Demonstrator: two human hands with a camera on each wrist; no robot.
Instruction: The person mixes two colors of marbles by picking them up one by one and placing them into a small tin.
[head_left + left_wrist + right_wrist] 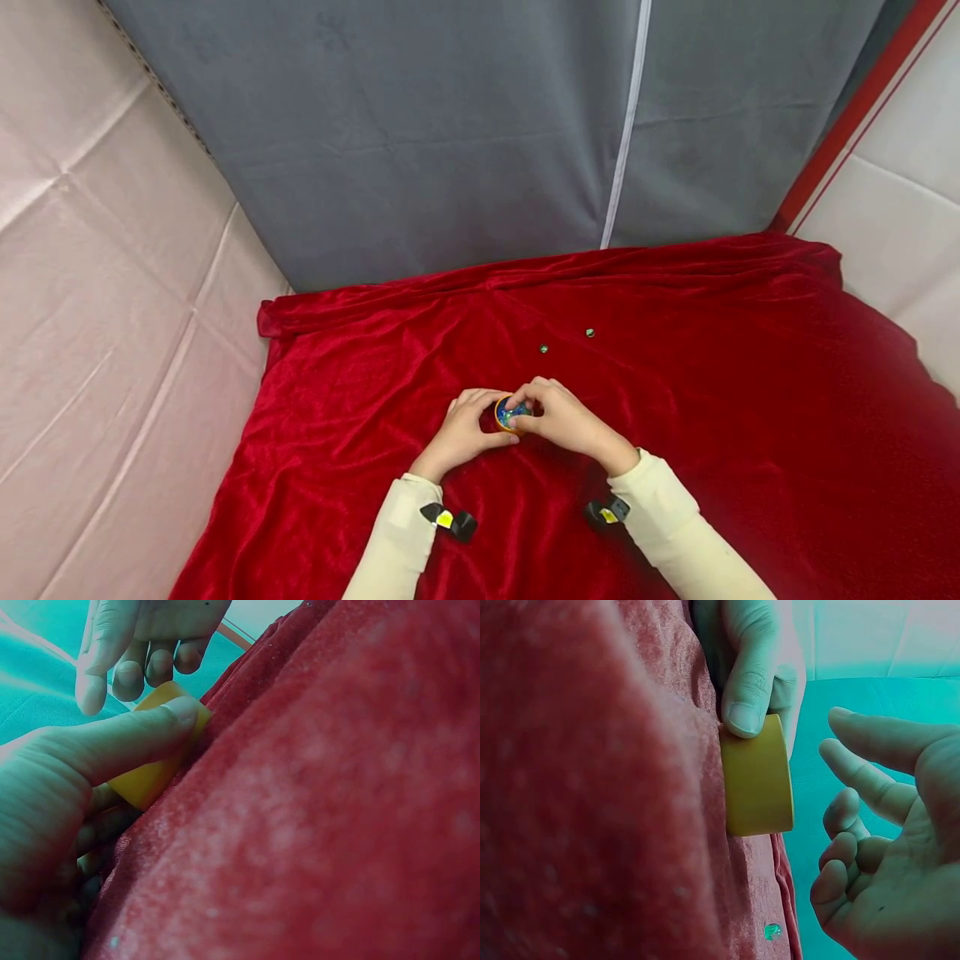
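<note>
A small yellow-orange round tub (497,412) stands on the red cloth, its side plain in the right wrist view (757,780). Blue and green glass marbles (506,414) fill it. My left hand (463,427) grips the tub, thumb on the near side and fingers round the far side. Over the tub's mouth hovers my right hand (564,419), its thumb and fingers bent and spread apart. In the right wrist view nothing shows between the fingertips of that hand (889,825). Part of the tub's top is hidden by the right fingers in the head view.
Two loose greenish marbles (543,348) lie on the cloth beyond the hands. Creased red velvet (720,375) covers the surface. A grey curtain (420,150) hangs behind, with pale panels (97,333) at the sides.
</note>
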